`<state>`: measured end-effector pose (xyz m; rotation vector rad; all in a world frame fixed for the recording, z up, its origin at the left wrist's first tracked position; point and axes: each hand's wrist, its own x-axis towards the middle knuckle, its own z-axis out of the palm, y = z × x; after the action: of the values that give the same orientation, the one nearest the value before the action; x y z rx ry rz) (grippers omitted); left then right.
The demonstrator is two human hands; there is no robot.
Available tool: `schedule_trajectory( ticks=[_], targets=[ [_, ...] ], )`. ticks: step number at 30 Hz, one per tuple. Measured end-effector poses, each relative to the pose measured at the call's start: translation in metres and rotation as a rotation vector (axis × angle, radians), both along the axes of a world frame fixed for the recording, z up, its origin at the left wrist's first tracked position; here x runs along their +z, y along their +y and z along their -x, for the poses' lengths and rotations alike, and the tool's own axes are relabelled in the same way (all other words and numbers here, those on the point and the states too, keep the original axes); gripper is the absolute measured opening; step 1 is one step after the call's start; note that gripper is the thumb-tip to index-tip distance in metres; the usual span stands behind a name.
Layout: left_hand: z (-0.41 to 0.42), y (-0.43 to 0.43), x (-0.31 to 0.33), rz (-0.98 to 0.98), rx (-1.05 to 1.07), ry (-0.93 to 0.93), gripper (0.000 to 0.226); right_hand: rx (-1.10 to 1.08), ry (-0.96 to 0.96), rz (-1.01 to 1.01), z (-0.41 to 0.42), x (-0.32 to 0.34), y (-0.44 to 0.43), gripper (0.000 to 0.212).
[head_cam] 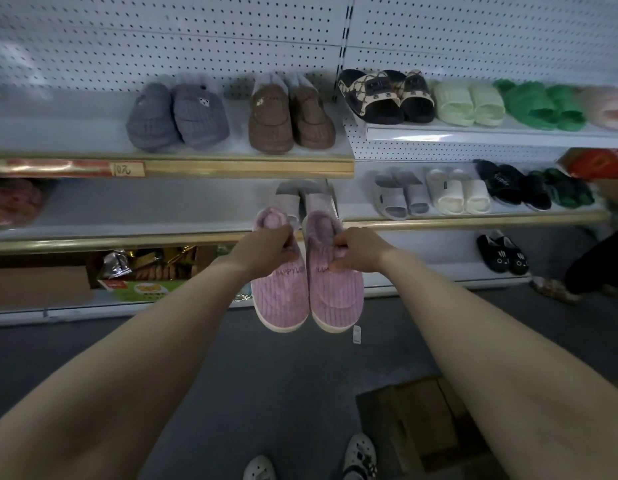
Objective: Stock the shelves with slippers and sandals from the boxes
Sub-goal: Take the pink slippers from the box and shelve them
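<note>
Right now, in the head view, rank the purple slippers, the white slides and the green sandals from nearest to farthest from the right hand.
1. Purple slippers: one gripped by the right hand itself, in front of the shelves.
2. White slides: middle shelf, to the right.
3. Green sandals: top shelf, far right.

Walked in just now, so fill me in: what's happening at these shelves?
A person holds a pair of purple slippers, the left hand gripping one and the right hand the other, before the middle shelf, where a light grey pair sits. A dark grey pair and a brown pair stand on the upper shelf. The purple slippers are not yet shelved.
</note>
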<state>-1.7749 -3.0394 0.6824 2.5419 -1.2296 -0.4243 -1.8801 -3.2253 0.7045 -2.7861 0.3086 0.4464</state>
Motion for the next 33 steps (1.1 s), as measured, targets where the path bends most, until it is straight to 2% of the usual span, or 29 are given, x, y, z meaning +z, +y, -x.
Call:
schedule_trajectory(
  ticks=[7,14,18,29,33],
  targets=[
    [0.0,0.001,-0.014,-0.014,-0.036,0.023,0.011,0.006,0.016,0.001,0.006,-0.01,0.009,0.019],
    [0.014,-0.008,-0.031,0.027,-0.046,0.082,0.008,-0.041,0.042,0.007,0.027,-0.024,0.007,0.034],
    [0.024,-0.023,-0.045,0.089,-0.053,0.137,0.017,-0.109,0.043,-0.046,0.048,-0.034,-0.003,0.036],
    [0.081,-0.112,-0.049,0.028,-0.242,0.189,0.04,-0.2,0.114,-0.039,0.112,-0.038,-0.076,0.028],
    [0.093,-0.157,-0.041,-0.008,-0.259,0.214,0.063,-0.228,0.121,-0.037,0.126,-0.033,-0.117,0.03]
  ],
)
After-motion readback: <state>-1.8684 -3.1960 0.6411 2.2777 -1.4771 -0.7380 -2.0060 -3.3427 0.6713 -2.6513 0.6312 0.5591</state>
